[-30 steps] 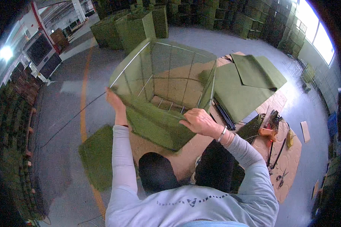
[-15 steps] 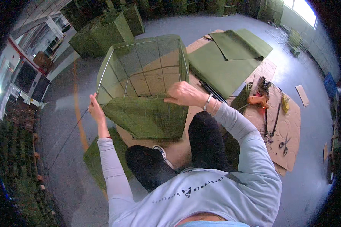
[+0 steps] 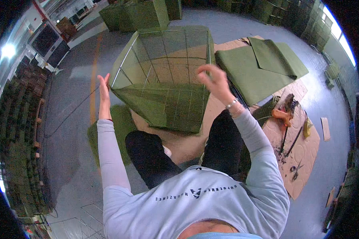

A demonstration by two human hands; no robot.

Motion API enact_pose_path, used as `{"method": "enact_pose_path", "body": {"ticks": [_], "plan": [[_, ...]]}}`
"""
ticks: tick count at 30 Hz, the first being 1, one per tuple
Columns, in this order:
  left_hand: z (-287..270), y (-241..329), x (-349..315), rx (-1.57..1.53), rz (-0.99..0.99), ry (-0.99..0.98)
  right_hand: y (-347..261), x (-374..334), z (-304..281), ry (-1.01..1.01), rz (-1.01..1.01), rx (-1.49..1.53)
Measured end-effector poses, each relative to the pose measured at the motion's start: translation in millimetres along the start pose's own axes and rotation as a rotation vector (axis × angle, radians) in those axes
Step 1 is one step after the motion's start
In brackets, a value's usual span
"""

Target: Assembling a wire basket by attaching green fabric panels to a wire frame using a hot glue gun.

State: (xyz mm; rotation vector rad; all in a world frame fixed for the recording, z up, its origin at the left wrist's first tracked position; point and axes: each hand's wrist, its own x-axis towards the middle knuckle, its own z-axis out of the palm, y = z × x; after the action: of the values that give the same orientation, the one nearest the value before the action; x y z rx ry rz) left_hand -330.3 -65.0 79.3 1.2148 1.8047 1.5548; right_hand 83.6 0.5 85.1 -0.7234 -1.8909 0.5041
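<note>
A box-shaped basket of wire grid and green fabric point(image 3: 167, 105) stands in front of me on brown cardboard, its open top facing up. Green fabric slopes across its near side below the metal wires. My left hand point(image 3: 104, 93) is upright beside the basket's left corner, fingers stretched and a little spread. Whether it touches the fabric there I cannot tell. A thin dark line point(image 3: 70, 113) runs from near this hand down to the floor. Over the basket's right edge my right hand point(image 3: 216, 83) is raised, fingers loosely bent and apart, with nothing visible in them.
To the right lie folded green fabric sheets point(image 3: 243, 75) on cardboard. Nearer are an orange glue gun point(image 3: 282, 115), scissors point(image 3: 296, 170), dark sticks and a yellow item point(image 3: 307, 128). Green fabric point(image 3: 121, 115) lies left of my legs. Stacked dark panels point(image 3: 22, 139) line the far left.
My right hand has come off the fabric edge and lifted to the right, its fingers loosening. My left fingers have straightened at the corner. The whole view has shifted.
</note>
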Motion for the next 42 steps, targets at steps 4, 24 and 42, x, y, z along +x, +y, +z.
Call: {"method": "enact_pose_path", "body": {"ticks": [4, 24, 42], "plan": [[-27.3, -39.5, 38.2, -0.404, -0.164, 0.018, 47.0, 12.1, -5.7, 0.395, 0.284, 0.126], [63.6, -20.4, 7.2, -0.397, -0.062, -0.28, 140.1, 64.9, -30.0, -0.022, 0.478, 0.388], [93.6, 2.1, -33.2, -0.463, -0.002, -0.236, 115.8, 28.6, -43.7, 0.193, 0.494, 0.555]]}}
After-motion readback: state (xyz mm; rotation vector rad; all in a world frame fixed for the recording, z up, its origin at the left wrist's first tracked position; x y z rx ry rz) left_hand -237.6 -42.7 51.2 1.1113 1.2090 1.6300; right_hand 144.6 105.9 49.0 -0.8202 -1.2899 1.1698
